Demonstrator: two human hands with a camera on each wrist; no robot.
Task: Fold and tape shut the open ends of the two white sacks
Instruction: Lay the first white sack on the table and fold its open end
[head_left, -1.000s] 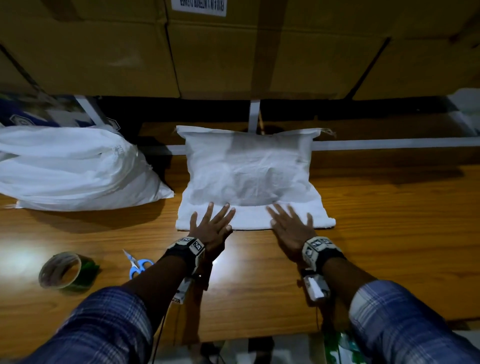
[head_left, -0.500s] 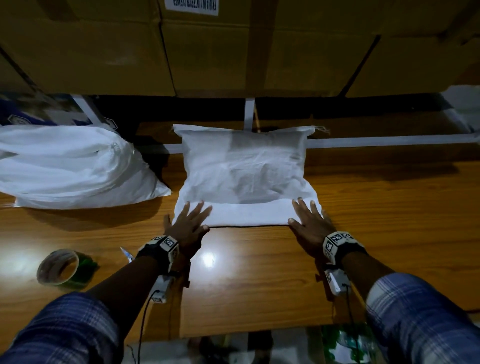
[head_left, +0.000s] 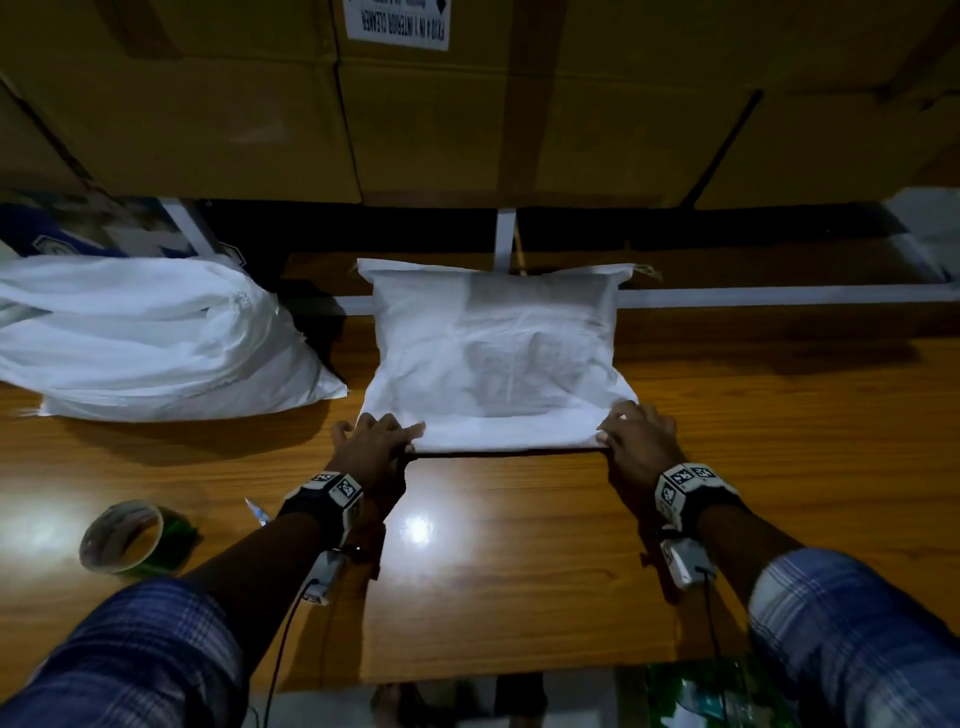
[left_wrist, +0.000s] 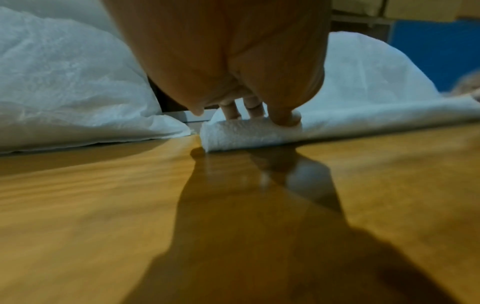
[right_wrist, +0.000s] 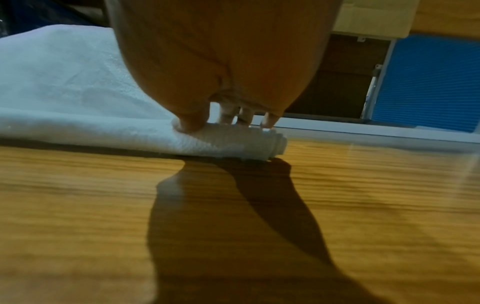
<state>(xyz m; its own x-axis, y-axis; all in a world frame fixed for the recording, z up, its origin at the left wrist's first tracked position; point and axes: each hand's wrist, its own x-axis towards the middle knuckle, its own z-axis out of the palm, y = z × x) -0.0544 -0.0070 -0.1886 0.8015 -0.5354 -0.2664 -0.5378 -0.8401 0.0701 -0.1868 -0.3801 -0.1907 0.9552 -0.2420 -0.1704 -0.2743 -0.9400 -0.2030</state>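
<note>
A stuffed white sack (head_left: 493, 353) lies in the middle of the wooden table (head_left: 519, 571), its near end turned over into a rolled fold (head_left: 504, 440). My left hand (head_left: 376, 441) grips the fold's left corner. In the left wrist view the thumb (left_wrist: 284, 118) presses on top of the roll (left_wrist: 246, 135) and the fingers (left_wrist: 231, 109) curl behind it. My right hand (head_left: 631, 434) grips the right corner the same way, thumb (right_wrist: 192, 121) on the roll (right_wrist: 233, 142). The second white sack (head_left: 156, 338) lies at the left, untouched.
A roll of green tape (head_left: 122, 535) sits near the table's front left. The tip of the scissors (head_left: 258, 512) shows beside my left forearm. Stacked cardboard boxes (head_left: 467, 104) stand behind the table. The second sack almost touches the first one's left side.
Both hands slid outward along the fold, from its middle to its two corners. Their fingers went from flat on the fold to curled on it, and the fold's edge sits a little farther from me.
</note>
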